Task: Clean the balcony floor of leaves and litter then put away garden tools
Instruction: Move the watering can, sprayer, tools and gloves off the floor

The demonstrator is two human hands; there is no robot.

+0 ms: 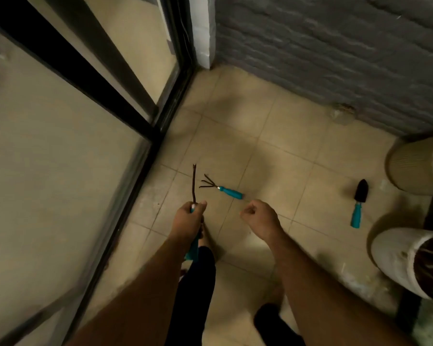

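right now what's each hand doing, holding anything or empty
Left hand: grips the teal-handled garden tool with a thin dark metal shaft.
Right hand: fingers curled, holding nothing visible, above the tiled floor.

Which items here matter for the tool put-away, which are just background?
Job:
- weeder, gripped in left hand
- hand rake on the floor
- trowel on the floor
- right hand, holding nothing

Background:
- ribbed pot
- white pot
- glass door
- brick wall
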